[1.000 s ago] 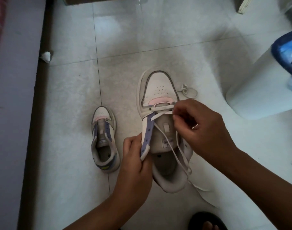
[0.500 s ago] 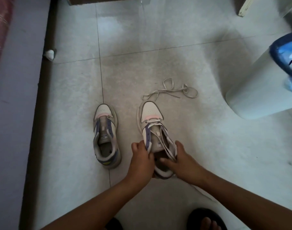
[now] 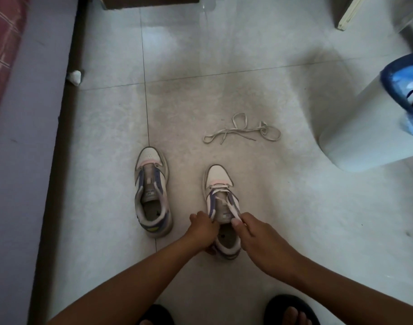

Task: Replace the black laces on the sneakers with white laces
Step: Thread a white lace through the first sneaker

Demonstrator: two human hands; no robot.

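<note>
Item 1: right shoe (image 3: 220,195), on tile floor (image 3: 247,90) just below frame ctr, toe at 12 o'clock, heel at 6; white toe, pink band, purple eyelet strips; white lace (image 3: 231,205) crossed thru the lowest eyelets only, free ends run back toward the tongue edge. Item 2: left hand (image 3: 202,228), at 9 o'clock side of that shoe; fingers curled together over the collar/eyelet strip, thumb side tucked under by the heel, gripping the shoe. Item 3: right hand (image 3: 254,233), at 3 o'clock side of the shoe; thumb and forefinger closed together on the lace ends at the tongue, a pinch; other fingers curled under, cannot tell what they touch. Item 4: left shoe (image 3: 152,191), at 9 o'clock of right shoe, apart from it, toe at 12; unlaced, tongue and insole exposed. Item 5: loose lace (image 3: 242,131), pale, tangled w/ loops, lying on floor at 12–1 o'clock of right shoe, well apart from both hands. Item 6: white bin (image 3: 365,127) w/ blue liner, at 2 o'clock, frame edge. Item 7: small white scrap (image 3: 74,77), at 10 o'clock by dark skirting. Item 8: two feet in dark sandals, 6 o'clock, btm edge. No black lace can be made out.
</note>
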